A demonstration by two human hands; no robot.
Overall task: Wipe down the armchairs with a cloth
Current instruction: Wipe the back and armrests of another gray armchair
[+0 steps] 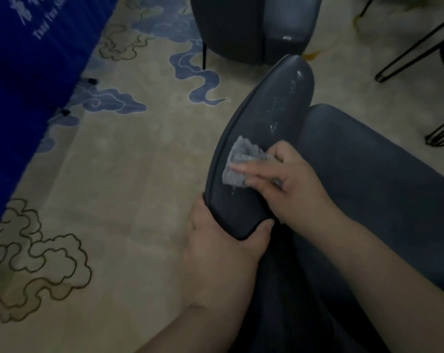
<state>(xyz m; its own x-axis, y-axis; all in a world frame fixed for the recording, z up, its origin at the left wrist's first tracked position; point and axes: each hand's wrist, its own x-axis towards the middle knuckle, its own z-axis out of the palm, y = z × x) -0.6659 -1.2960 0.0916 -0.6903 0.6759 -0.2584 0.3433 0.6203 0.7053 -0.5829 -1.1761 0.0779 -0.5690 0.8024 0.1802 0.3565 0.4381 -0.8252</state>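
Gripping the near end of the dark armrest [261, 138], the left hand [223, 248] is curling its fingers and thumb round the padded edge and steadying the armchair [368, 174], while the right hand [284, 182] is pressing a small grey cloth [238, 161] flat against the armrest's top under nearly straight fingers. Pale droplets or specks [279, 110] are lying farther along toward the far tip, so the stroke is best carried forward in long overlapping passes with even pressure, the cloth being kept spread rather than bunched. A second armchair [251, 26] is standing beyond on the patterned carpet [114, 174].
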